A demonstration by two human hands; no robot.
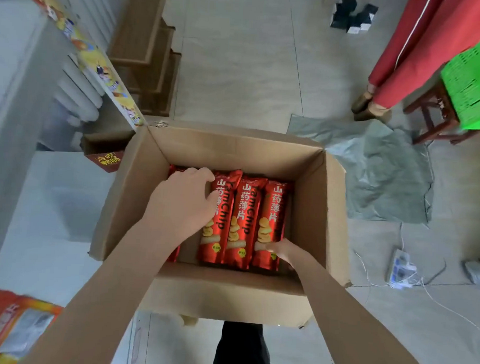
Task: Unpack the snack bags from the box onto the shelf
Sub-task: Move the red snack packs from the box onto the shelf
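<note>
Snack bags (242,223) in box (318,212); left hand (183,200) grips one, right hand (284,251) touches another.

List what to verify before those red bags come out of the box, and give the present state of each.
1. Flaps of the box open: ok.
2. Row of snack bags tidy: ok, side by side.
3. Placement of left hand: ok, it covers the row's leftmost bag.
4. Placement of right hand: ok, fingers touch the rightmost bag's near end.
5. Firm hold with both hands: cannot tell.
6. Room on the pale surface left of the box: cannot tell; an orange pack lies at its near edge.
</note>
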